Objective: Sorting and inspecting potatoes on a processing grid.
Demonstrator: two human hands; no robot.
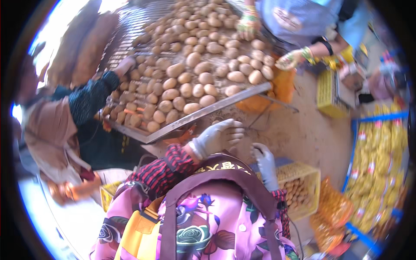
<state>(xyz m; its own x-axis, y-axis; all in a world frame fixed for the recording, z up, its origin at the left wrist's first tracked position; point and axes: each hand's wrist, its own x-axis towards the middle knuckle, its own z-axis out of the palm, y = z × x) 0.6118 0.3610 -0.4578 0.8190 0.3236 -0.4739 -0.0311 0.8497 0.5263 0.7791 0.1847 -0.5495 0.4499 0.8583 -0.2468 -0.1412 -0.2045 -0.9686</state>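
Before my body is my left hand [219,136], in a light grey glove with its fingers bent. Its palm is turned away, so I cannot see whether anything is inside. My right hand [266,164], gloved alike, is lower and to the right; a gap shows between its thumb and fingers, with nothing visible there. Just beyond my left hand runs the metal rim [208,112] of a slatted sorting table. Many brown potatoes [185,89] lie spread and heaped on it. Both hands are apart from the potatoes.
A co-worker's gloved hands [289,60] are at the table's far right; another person's hand [125,65] reaches in from the left. A yellow crate [308,188] of potatoes stands beside my right arm. Orange mesh bags [331,208] and a blue-framed stack of yellow packages [377,156] are farther right.
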